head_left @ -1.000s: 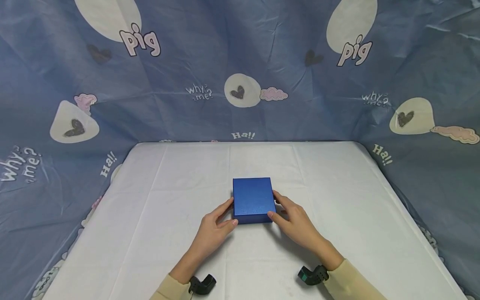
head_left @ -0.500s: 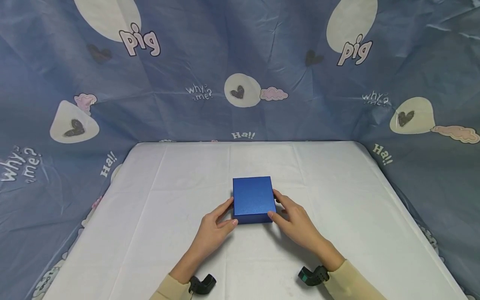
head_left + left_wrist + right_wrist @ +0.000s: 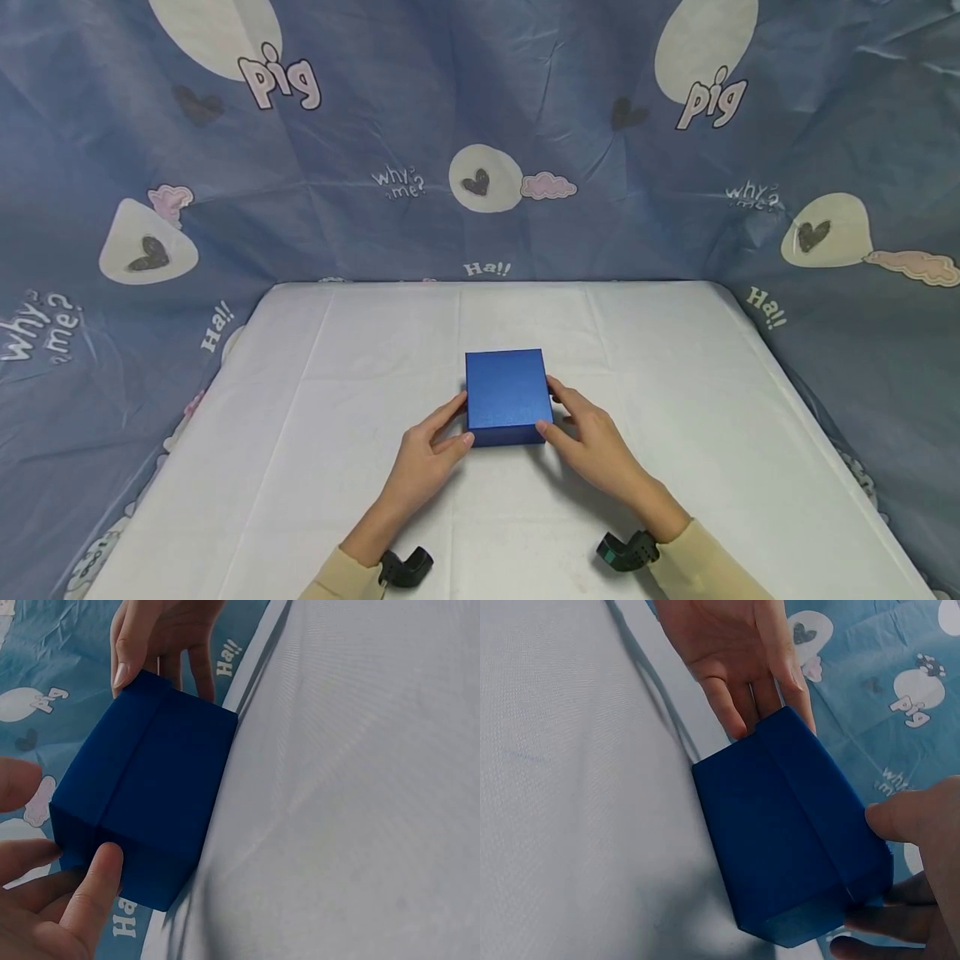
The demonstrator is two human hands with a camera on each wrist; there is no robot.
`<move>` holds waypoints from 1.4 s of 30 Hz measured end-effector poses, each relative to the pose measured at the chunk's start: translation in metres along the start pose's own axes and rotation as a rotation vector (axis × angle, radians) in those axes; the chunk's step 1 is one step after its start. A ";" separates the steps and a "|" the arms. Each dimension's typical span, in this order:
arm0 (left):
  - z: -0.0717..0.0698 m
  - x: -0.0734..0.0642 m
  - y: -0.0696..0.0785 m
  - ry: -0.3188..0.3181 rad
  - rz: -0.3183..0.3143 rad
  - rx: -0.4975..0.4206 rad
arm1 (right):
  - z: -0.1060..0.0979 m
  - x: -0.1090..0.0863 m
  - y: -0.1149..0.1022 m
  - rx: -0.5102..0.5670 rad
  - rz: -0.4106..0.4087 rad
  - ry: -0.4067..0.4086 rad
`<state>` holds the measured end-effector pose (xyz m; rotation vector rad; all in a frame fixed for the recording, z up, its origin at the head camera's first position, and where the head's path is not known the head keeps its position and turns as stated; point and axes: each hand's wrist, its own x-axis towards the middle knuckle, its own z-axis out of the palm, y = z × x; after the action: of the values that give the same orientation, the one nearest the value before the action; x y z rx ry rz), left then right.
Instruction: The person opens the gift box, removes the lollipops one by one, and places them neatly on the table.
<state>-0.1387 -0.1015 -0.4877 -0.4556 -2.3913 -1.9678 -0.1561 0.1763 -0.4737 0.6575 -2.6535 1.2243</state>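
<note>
A square blue box [image 3: 508,387] with a fitted lid [image 3: 817,802] lies flat near the middle of the white-covered table. My left hand [image 3: 420,462] holds its left side, thumb at the near left corner and fingers farther back. On the opposite side my right hand [image 3: 598,446] grips it, with the thumb at the lid's near right corner and fingers along the right wall. Both wrist views show a seam between the lid and the deeper base [image 3: 169,776]. The inside of the box is hidden under the lid.
The white tablecloth [image 3: 337,475] spreads around the box, with fold lines in it. Behind and at both sides hangs a blue printed curtain [image 3: 360,100]. A black wrist device [image 3: 405,568] is strapped on the left wrist, another black device [image 3: 628,551] on the right.
The box's top, its far edge most, has shifted slightly upward in the head view. My left thumb has moved up a little with it; the right hand has hardly moved.
</note>
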 end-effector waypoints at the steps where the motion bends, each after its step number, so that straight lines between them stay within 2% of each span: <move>1: 0.000 0.000 0.000 0.005 0.012 -0.005 | 0.000 0.000 0.000 0.000 -0.001 0.002; 6: 0.002 0.000 0.001 0.019 0.032 -0.043 | -0.003 -0.002 -0.002 -0.018 0.004 0.013; 15: -0.005 -0.001 0.017 0.069 -0.019 -0.084 | -0.009 0.004 -0.018 -0.068 -0.037 0.025; 20: -0.013 0.001 0.028 0.110 -0.012 -0.045 | -0.007 0.015 -0.031 -0.041 -0.060 0.026; 32: -0.043 0.001 0.051 0.232 -0.095 0.052 | 0.012 0.044 -0.066 0.028 -0.023 0.045; 38: -0.060 0.000 0.055 0.289 -0.102 0.115 | 0.021 0.057 -0.084 0.026 -0.004 0.050; 42: -0.068 -0.004 0.055 0.321 -0.138 0.155 | 0.029 0.064 -0.095 0.014 -0.001 0.055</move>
<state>-0.1346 -0.1588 -0.4209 0.0302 -2.3930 -1.7249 -0.1698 0.0793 -0.4080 0.6180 -2.6020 1.2430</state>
